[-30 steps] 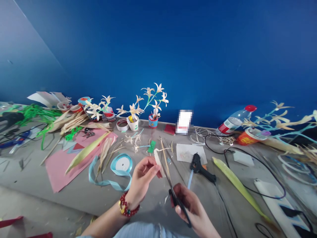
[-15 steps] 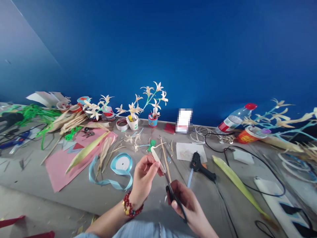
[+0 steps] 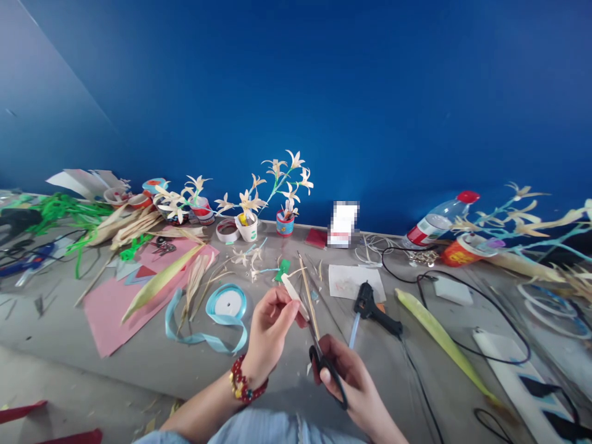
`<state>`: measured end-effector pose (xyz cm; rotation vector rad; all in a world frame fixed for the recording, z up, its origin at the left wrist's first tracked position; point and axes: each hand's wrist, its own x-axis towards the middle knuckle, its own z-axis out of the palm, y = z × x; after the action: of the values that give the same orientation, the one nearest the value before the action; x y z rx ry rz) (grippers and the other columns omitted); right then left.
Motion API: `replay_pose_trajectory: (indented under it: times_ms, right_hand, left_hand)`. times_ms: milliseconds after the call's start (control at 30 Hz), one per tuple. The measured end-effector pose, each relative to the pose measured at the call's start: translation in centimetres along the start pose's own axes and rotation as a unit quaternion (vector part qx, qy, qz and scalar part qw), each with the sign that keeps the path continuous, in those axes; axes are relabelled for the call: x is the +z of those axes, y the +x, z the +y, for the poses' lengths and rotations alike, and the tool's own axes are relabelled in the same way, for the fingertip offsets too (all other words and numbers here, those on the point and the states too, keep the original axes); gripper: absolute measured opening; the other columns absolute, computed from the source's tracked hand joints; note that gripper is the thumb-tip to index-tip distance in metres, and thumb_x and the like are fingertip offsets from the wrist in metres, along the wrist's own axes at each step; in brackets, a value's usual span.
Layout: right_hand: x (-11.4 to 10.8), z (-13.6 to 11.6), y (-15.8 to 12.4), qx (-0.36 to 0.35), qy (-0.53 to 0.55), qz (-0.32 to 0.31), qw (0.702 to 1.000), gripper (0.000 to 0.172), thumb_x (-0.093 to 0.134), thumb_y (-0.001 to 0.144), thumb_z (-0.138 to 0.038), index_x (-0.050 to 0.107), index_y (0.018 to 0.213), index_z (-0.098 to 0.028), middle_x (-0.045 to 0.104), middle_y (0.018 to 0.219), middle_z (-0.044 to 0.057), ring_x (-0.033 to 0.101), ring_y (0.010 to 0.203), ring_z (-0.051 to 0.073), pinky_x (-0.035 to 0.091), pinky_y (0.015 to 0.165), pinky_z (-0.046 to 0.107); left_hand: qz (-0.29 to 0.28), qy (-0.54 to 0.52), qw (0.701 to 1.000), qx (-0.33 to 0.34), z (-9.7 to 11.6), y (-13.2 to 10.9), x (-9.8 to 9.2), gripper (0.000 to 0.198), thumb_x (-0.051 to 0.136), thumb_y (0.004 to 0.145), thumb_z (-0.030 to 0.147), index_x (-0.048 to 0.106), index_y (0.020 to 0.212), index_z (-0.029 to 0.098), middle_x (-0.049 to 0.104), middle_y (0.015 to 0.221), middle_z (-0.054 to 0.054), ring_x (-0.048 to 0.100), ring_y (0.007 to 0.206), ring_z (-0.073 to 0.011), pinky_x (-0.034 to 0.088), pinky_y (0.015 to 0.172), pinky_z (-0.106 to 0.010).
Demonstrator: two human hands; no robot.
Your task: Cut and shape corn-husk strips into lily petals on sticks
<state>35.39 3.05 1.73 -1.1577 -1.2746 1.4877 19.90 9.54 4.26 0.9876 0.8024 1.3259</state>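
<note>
My left hand [image 3: 271,327], with a red bead bracelet at the wrist, pinches a pale strip of husk [image 3: 293,287] and holds it upright over the grey table [image 3: 139,364]. My right hand [image 3: 354,385] grips black-handled scissors [image 3: 324,357] whose blades point up at the strip's lower end. A thin wooden stick [image 3: 308,296] lies on the table just behind the blades.
A black glue gun [image 3: 372,308] with its cable lies right of my hands. A light-blue ribbon roll [image 3: 226,305], pink paper [image 3: 115,302] and green husks lie at the left. Small cups with cream paper flowers [image 3: 259,197] stand along the blue wall, a plastic bottle [image 3: 437,223] at the right.
My left hand turned the husk strip from broad side to narrow edge and rose slightly. The scissors moved up closer to the strip.
</note>
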Motion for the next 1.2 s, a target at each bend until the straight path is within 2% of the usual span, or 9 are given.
replay_pose_trajectory:
  times_ms: [267,367,433,567,700,833,1000,1200]
  right_hand:
    - [0.0,0.4,-0.1,-0.015,-0.032,0.025,0.999,0.055,0.064,0.075,-0.074,0.050,0.073,-0.020,0.050,0.065,-0.002,0.042,0.057,0.013,0.033,0.052,0.024]
    - [0.3,0.5,0.0,-0.005,0.001,0.037,0.999,0.054,0.065,0.074,-0.073,0.048,0.073,-0.022,0.047,0.060,-0.004,0.039,0.052,0.012,0.032,0.048,0.023]
    - [0.5,0.6,0.0,0.003,0.043,0.068,0.997,0.052,0.067,0.075,-0.070,0.048,0.074,-0.022,0.045,0.058,-0.006,0.038,0.049,0.011,0.033,0.045,0.023]
    - [0.5,0.2,0.2,-0.034,0.069,0.161,0.984,0.042,0.078,0.073,-0.057,0.056,0.080,-0.022,0.059,0.068,0.000,0.049,0.055,0.014,0.038,0.046,0.023]
    - [0.6,-0.8,1.0,-0.063,0.087,0.202,0.973,0.037,0.082,0.071,-0.046,0.061,0.091,-0.022,0.070,0.088,0.006,0.057,0.062,0.016,0.040,0.047,0.023]
    - [1.1,-1.2,1.8,-0.080,0.111,0.233,0.963,0.035,0.083,0.071,-0.039,0.057,0.089,-0.023,0.069,0.080,0.002,0.054,0.055,0.012,0.038,0.045,0.021]
    - [1.0,-1.8,2.1,-0.096,0.087,0.243,0.961,0.036,0.084,0.069,-0.032,0.053,0.084,-0.023,0.065,0.073,-0.002,0.050,0.052,0.011,0.039,0.046,0.020]
    - [0.6,-3.4,2.5,-0.127,0.072,0.208,0.967,0.032,0.083,0.069,-0.026,0.056,0.086,-0.023,0.065,0.076,-0.001,0.056,0.056,0.012,0.045,0.050,0.021]
  left_hand:
    - [-0.005,-0.012,1.000,-0.013,-0.1,0.1,0.1,0.023,0.065,0.091,0.030,0.052,0.075,0.018,0.062,0.066,0.002,0.057,0.059,-0.0102,0.046,0.063,-0.024]
    - [-0.005,-0.023,0.999,-0.021,0.0,0.0,0.2,0.023,0.065,0.090,0.031,0.052,0.076,0.018,0.062,0.066,0.002,0.058,0.060,-0.0116,0.047,0.063,-0.026]
    - [-0.003,-0.028,0.999,-0.024,0.1,0.0,0.2,0.024,0.065,0.090,0.033,0.052,0.076,0.018,0.062,0.067,0.001,0.059,0.060,-0.0122,0.048,0.064,-0.026]
    - [-0.001,-0.022,1.000,-0.017,0.0,-0.3,0.2,0.022,0.067,0.088,0.032,0.055,0.077,0.017,0.060,0.070,0.001,0.057,0.061,-0.0111,0.046,0.065,-0.025]
    - [0.009,-0.020,1.000,-0.002,-0.4,-0.8,0.4,0.025,0.073,0.084,0.030,0.056,0.072,0.017,0.054,0.072,0.002,0.051,0.065,-0.0095,0.043,0.065,-0.022]
    - [-0.004,-0.045,0.999,-0.026,-0.7,-1.2,0.3,0.022,0.074,0.083,0.027,0.058,0.073,0.016,0.056,0.077,0.001,0.050,0.069,-0.0092,0.043,0.067,-0.021]
    - [-0.030,-0.095,0.993,-0.057,-0.6,-1.4,-0.1,0.019,0.074,0.083,0.024,0.061,0.074,0.015,0.056,0.075,0.001,0.049,0.065,-0.0080,0.041,0.067,-0.021]
    - [-0.038,-0.171,0.982,-0.071,-0.6,-1.5,0.1,0.020,0.075,0.082,0.023,0.059,0.073,0.016,0.059,0.072,0.002,0.049,0.059,-0.0067,0.039,0.063,-0.022]
